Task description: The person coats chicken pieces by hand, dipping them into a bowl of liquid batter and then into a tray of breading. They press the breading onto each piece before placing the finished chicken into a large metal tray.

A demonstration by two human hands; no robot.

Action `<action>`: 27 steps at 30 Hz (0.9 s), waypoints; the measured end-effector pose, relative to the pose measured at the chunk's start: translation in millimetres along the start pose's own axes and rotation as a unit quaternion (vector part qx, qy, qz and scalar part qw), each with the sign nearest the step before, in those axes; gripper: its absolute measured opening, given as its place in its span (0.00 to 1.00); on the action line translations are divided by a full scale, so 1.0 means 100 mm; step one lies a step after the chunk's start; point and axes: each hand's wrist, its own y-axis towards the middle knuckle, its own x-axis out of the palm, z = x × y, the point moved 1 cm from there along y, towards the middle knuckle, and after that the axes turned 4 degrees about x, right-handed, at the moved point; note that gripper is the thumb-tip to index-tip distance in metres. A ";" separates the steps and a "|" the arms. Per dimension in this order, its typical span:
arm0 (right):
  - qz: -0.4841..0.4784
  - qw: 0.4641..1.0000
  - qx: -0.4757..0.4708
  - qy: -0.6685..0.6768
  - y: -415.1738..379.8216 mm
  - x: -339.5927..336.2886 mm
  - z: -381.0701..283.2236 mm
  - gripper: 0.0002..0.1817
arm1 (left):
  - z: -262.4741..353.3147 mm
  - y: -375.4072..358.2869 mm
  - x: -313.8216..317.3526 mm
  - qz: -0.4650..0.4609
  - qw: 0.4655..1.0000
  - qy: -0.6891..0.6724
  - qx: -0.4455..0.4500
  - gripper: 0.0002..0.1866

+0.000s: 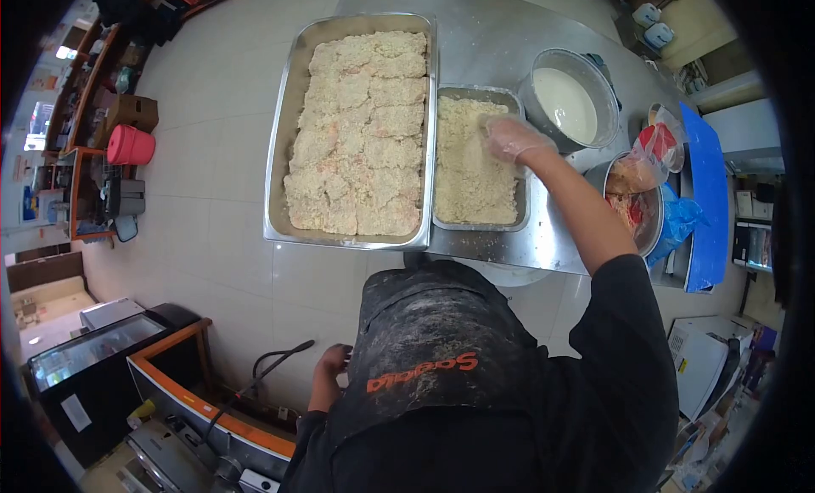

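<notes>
My right hand [511,140], in a clear plastic glove, reaches into a small metal tray [524,206] of pale breading crumbs [477,175]. It touches the crumbs near the tray's right side, and its fingertips are hidden there, so their grip does not show. Left of this tray stands a larger metal pan [277,172] packed with rows of crumb-coated pieces [361,137]. Close behind my right hand is a round metal pot [608,124] of white batter [564,104]. My left hand [337,357] hangs low beside my apron, partly hidden and away from the table.
On the right of the steel table [475,35] sits a metal bowl [652,230] with plastic bags and reddish contents. A blue board [706,200] stands at the right end. An orange-edged counter [208,408] and a cable [280,354] are at lower left.
</notes>
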 end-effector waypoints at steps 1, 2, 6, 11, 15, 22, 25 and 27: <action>0.008 1.000 -0.008 -0.013 0.12 0.07 0.15 0.19 | 0.11 0.00 -0.03 0.007 1.000 -0.017 0.000 0.18; 0.015 0.999 -0.017 -0.023 0.19 0.11 0.17 0.19 | 0.14 -0.01 -0.05 0.015 0.999 -0.033 -0.002 0.18; -0.029 0.999 0.007 -0.031 0.27 0.10 0.01 0.18 | -0.03 0.29 -0.11 0.014 0.983 -0.180 -0.035 0.18; -0.064 0.997 -0.029 0.026 -0.09 -0.41 -0.31 0.21 | -0.16 0.37 -0.05 0.006 0.998 -0.038 0.057 0.20; 0.056 0.998 -0.032 0.011 -0.41 -0.72 -0.49 0.20 | -0.48 0.56 0.06 -0.009 0.961 0.211 0.180 0.20; 0.146 0.984 -0.087 -0.054 -0.88 0.23 -0.82 0.14 | -0.51 0.57 0.04 -0.018 0.937 0.264 0.229 0.19; 0.252 0.965 -0.062 -0.040 -1.17 0.74 -0.84 0.21 | -0.40 0.62 -0.08 -0.009 0.954 0.221 0.203 0.18; 0.312 0.949 0.035 -0.027 -1.29 0.84 -0.89 0.28 | -0.27 0.62 -0.18 -0.006 0.978 0.152 0.145 0.18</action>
